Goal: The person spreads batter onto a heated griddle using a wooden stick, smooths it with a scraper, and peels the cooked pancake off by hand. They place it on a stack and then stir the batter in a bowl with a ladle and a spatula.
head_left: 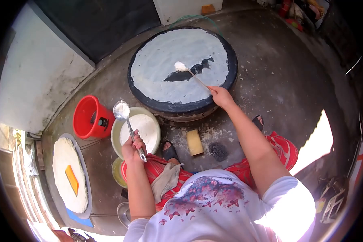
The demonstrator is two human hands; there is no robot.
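spreading batter on the griddle [226, 76] with a stick spreader [189, 71] held in my right hand [220, 95], fingers closed round the handle end. the spreader's white head sits near the middle of the griddle, at the edge of the one dark bare patch [189, 72]. the rest of the plate is coated in a thin pale layer out to the rim.

left hand [134, 147] grips a ladle [124, 117] by the handle, bowl up and loaded with white batter, held over the batter bowl [127, 121] by my knee. a red bucket [84, 119] stands just beside the bowl. further left, a tray [84, 177] holds a finished white sheet with a yellow scraper [71, 179] lying on it. a yellow block [194, 142] lies on the floor between my feet and the griddle.

step, as i judge it: closing the last gap in the coat. next move calls for a light sweep across the bare patch, thin and even, with the ladle ready if the batter runs short.
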